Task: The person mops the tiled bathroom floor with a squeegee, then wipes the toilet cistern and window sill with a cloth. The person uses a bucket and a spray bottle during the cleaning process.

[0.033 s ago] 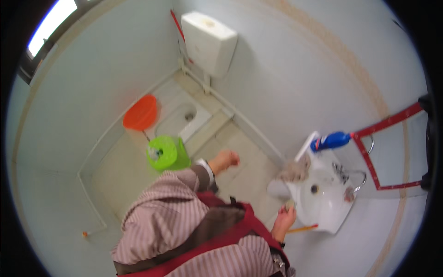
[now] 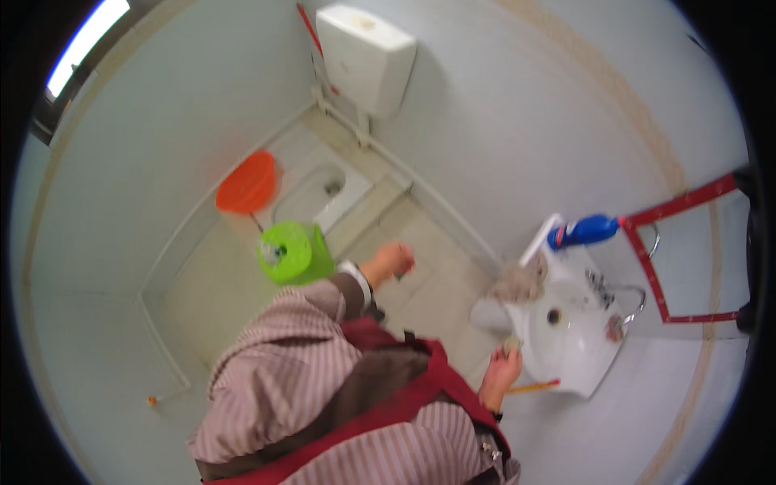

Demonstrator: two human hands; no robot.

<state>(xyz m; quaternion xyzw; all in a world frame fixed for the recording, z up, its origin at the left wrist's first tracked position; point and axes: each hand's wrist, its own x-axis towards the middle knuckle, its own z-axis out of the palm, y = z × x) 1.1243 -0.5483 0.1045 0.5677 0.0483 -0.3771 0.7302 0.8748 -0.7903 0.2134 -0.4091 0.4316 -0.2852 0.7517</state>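
Observation:
Over the floor, to the right of the green stool, my left hand (image 2: 391, 263) hangs with its fingers curled in. Anything inside those fingers is hidden. Beside the near left rim of the white washbasin (image 2: 575, 360), my right hand (image 2: 503, 370) pinches a small pale yellow-green thing (image 2: 511, 347), too small to name. A yellow-orange stick with a red end (image 2: 535, 386) lies across the basin's near edge, close to the right wrist. A greyish-beige cloth (image 2: 517, 283) rests on the basin's left rim.
A blue bottle (image 2: 588, 230) lies at the basin's back corner, near a metal tap (image 2: 626, 293) and a red-framed mirror (image 2: 687, 242). The green stool (image 2: 293, 259) and orange basin (image 2: 249, 183) stand by the squat toilet (image 2: 343, 187), under a white cistern (image 2: 368, 61).
The view has tilted slightly, so the room sits a little higher in the picture. My left hand has turned slightly; my right hand stays beside the washbasin with the small thing.

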